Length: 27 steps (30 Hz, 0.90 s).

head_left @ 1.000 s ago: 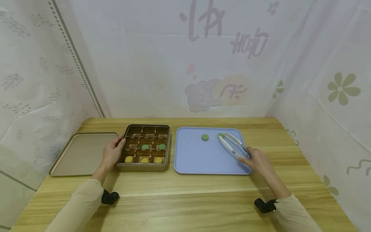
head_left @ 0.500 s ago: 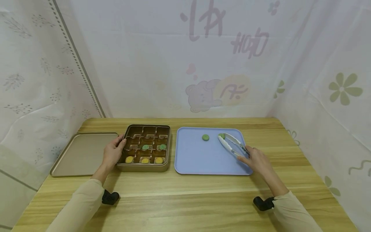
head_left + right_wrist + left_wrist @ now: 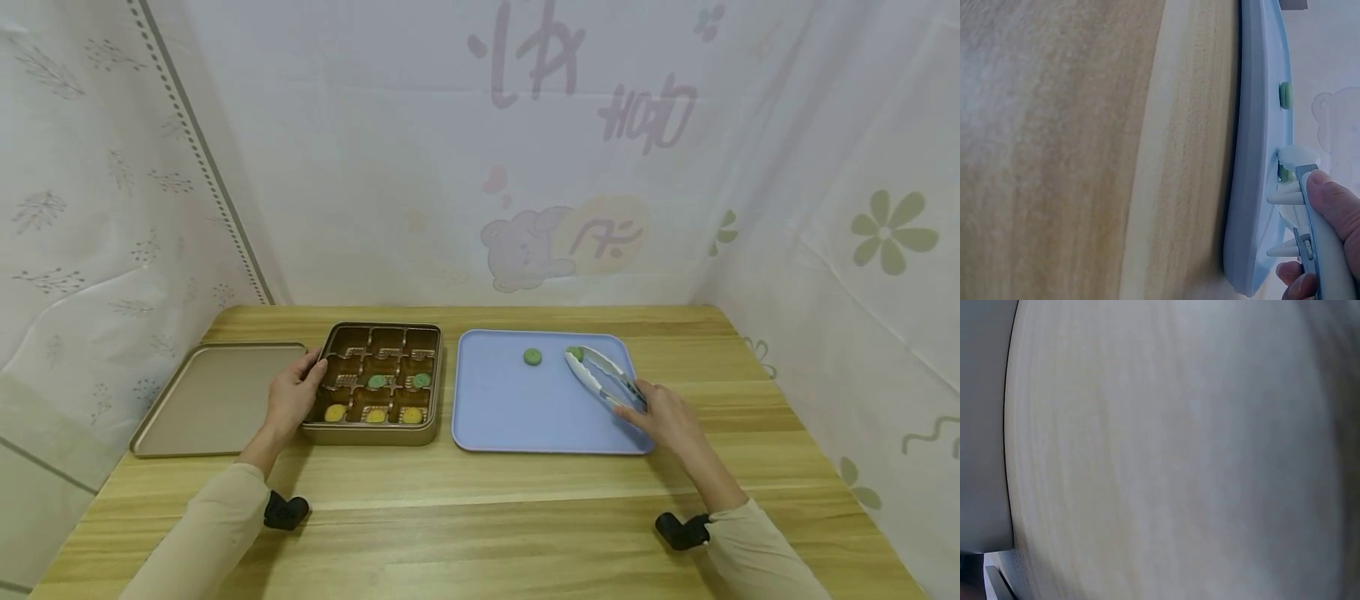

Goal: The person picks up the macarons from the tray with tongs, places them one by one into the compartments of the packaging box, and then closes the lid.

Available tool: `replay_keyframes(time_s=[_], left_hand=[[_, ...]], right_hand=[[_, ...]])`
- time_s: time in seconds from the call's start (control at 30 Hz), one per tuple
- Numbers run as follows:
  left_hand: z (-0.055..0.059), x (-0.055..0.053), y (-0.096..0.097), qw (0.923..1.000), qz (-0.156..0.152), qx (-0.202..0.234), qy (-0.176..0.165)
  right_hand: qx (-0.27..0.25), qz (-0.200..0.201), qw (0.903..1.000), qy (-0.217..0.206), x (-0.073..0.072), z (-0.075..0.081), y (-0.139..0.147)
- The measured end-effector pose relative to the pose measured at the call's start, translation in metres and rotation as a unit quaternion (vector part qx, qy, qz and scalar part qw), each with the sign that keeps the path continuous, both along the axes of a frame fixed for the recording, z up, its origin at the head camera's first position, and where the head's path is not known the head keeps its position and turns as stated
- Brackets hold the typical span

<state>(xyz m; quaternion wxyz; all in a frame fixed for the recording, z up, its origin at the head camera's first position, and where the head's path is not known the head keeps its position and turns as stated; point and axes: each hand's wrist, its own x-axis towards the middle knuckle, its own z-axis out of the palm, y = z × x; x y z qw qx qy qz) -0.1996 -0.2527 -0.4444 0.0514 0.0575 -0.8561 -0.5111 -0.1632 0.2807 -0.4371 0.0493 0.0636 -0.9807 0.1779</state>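
In the head view my right hand (image 3: 667,418) grips a pair of tongs (image 3: 592,380) with white tips. Those tips sit on either side of a green round cookie (image 3: 575,353) at the back right of the blue tray (image 3: 525,408). Another green cookie (image 3: 532,357) lies to its left. My left hand (image 3: 291,396) holds the left side of a gold tin (image 3: 367,435), thumb over the rim. Inside the tin a brown divided insert carries yellow cookies (image 3: 375,415) along the front row. Two green cookies (image 3: 377,381) lie in its middle row; the back row's compartments are bare.
A flat gold lid (image 3: 210,400) lies left of the tin, partly behind my left hand. All of it stands on a wooden table (image 3: 480,517), with patterned cloth (image 3: 375,167) hanging at the back and sides. The left wrist view shows mostly blurred tabletop.
Almost nothing differs: the tongs stay around the same green cookie and the left hand stays on the tin. The whole head view has shifted very slightly.
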Motion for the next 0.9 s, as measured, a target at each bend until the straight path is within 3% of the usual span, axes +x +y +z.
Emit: replay_keyframes(time_s=[0.37,0.63,0.9], left_hand=[[0.001,0.000,0.000,1.0000,-0.004,-0.001,-0.005],[-0.001,0.000,-0.001,1.0000,-0.005,-0.008,0.001],[-0.002,0.000,0.000,0.9999,-0.007,-0.011,0.005]], right_hand=[[-0.010,0.005,0.9999,0.013,0.007,0.003,0.000],[0.002,0.012,0.9994,0.031,0.008,0.015,-0.011],[-0.006,0.053,0.9978,0.039,0.002,0.025,-0.038]])
